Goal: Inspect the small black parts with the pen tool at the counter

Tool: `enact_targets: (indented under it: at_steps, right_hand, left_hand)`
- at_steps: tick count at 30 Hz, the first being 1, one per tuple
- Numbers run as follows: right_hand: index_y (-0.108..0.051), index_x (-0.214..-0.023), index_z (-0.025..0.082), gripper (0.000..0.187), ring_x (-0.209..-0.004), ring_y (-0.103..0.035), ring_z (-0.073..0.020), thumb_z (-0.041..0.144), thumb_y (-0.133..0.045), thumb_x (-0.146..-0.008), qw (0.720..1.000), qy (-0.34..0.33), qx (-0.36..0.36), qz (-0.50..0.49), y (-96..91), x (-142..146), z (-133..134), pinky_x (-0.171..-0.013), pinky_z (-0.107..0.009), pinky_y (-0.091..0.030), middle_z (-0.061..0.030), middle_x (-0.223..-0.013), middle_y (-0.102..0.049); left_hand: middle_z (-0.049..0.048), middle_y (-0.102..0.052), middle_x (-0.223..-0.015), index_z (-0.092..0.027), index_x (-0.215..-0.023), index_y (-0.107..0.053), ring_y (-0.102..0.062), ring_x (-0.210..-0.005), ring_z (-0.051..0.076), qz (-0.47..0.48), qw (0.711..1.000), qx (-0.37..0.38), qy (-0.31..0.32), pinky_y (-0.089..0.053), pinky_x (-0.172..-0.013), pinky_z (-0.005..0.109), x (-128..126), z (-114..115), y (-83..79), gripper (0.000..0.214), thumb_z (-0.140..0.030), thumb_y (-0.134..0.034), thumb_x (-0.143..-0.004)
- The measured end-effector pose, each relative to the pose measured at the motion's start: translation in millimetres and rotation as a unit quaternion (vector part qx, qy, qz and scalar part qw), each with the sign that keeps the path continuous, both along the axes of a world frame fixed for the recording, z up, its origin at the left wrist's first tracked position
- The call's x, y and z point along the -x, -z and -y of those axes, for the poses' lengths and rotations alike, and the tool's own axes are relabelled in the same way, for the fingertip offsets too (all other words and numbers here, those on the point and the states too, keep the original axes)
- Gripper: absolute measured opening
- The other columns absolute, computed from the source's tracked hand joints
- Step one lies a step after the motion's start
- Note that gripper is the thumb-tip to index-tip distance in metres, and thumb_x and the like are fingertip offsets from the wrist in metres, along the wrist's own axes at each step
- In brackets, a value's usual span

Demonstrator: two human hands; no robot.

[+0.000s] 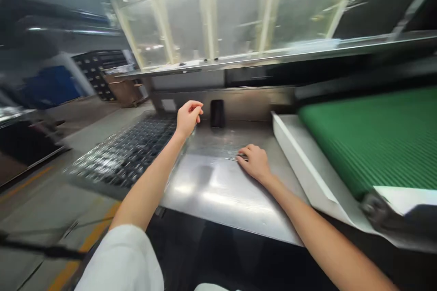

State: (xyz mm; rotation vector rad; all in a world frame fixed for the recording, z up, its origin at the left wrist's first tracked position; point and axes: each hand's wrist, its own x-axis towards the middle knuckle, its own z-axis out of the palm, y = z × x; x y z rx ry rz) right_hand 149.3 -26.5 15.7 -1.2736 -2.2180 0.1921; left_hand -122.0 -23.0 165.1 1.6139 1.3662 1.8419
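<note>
My left hand [188, 119] is raised near the table's left edge, its fingers drawn together in a pinch. Whatever lies between those fingertips, if anything, is too small or blurred to name. On the steel table [205, 182] rests my right hand [254, 162], its fingers curled round a thin, pointed metal tool [231, 159] that looks like tweezers. The tool's tip points left, and the hand hides the rest. A dark, phone-like rectangle [217, 113] leans upright against the back panel, just right of my left hand.
Left of the table lies a dark tray [129, 150] with many small compartments or parts, blurred. A green conveyor belt [378, 141] runs on the right, behind a white metal guard [303, 163]. A shelf ledge [239, 61] with clear panels crosses the back.
</note>
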Motion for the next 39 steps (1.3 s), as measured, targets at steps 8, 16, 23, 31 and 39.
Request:
enact_targets:
  at_steps: [8, 16, 23, 31, 39]
  right_hand:
    - [-0.076, -0.108, 0.024, 0.010, -0.109, -0.057, -0.0212, 0.029, -0.076, -0.099, 0.999, 0.045, -0.026, 0.005, 1.6, -10.9, -8.8, -0.089, -0.034, -0.038, -0.0033, -0.112, -0.068]
    - [-0.074, -0.105, 0.021, 0.009, -0.104, -0.054, -0.0206, 0.029, -0.074, -0.100, 0.998, 0.050, -0.036, 0.031, 10.2, -12.4, -13.4, -0.084, -0.035, -0.036, -0.0026, -0.111, -0.068]
    - [-0.074, -0.100, 0.020, 0.005, -0.100, -0.054, -0.0212, 0.025, -0.073, -0.099, 0.998, 0.038, -0.027, 0.044, 8.8, -12.4, -11.8, -0.081, -0.036, -0.036, -0.0037, -0.105, -0.068]
    - [-0.077, -0.104, 0.022, 0.014, -0.104, -0.055, -0.0237, 0.027, -0.065, -0.105, 0.999, -0.027, -0.009, -0.028, 18.1, -7.2, -18.6, -0.089, -0.039, -0.036, -0.0065, -0.109, -0.068]
    - [-0.077, -0.105, 0.024, 0.012, -0.106, -0.057, -0.0246, 0.034, -0.076, -0.097, 0.995, -0.099, -0.028, -0.014, 24.6, -8.6, -17.1, -0.090, -0.039, -0.037, -0.0052, -0.111, -0.068]
  left_hand:
    - [-0.0085, -0.049, -0.055, -0.016, -0.097, -0.070, -0.036, -0.042, 0.006, 0.146, 0.962, 0.147, 0.176, -0.024, -0.042, 0.020, -145.7, -15.3, 113.6, 0.044, -0.047, -0.081, -0.068]
    - [-0.0039, -0.056, -0.064, -0.017, -0.101, -0.074, -0.048, -0.057, 0.011, 0.070, 0.977, 0.132, 0.150, -0.037, -0.054, 0.023, -148.0, -10.5, 163.4, 0.040, -0.050, -0.075, -0.079]
    - [-0.0038, -0.056, -0.061, -0.018, -0.098, -0.074, -0.049, -0.055, 0.012, 0.085, 0.973, 0.139, 0.160, -0.036, -0.053, 0.023, -149.5, -11.4, 164.4, 0.031, -0.044, -0.072, -0.082]
    - [-0.0065, -0.043, -0.058, -0.018, -0.096, -0.071, -0.036, -0.050, 0.009, 0.139, 0.984, 0.068, 0.089, -0.028, -0.050, 0.023, -123.1, -31.1, 156.8, 0.019, -0.036, -0.069, -0.090]
    - [-0.0069, -0.038, -0.059, -0.019, -0.093, -0.068, -0.031, -0.051, 0.009, 0.186, 0.978, 0.078, 0.048, -0.024, -0.050, 0.024, -106.5, -38.7, 155.3, 0.009, -0.027, -0.067, -0.092]
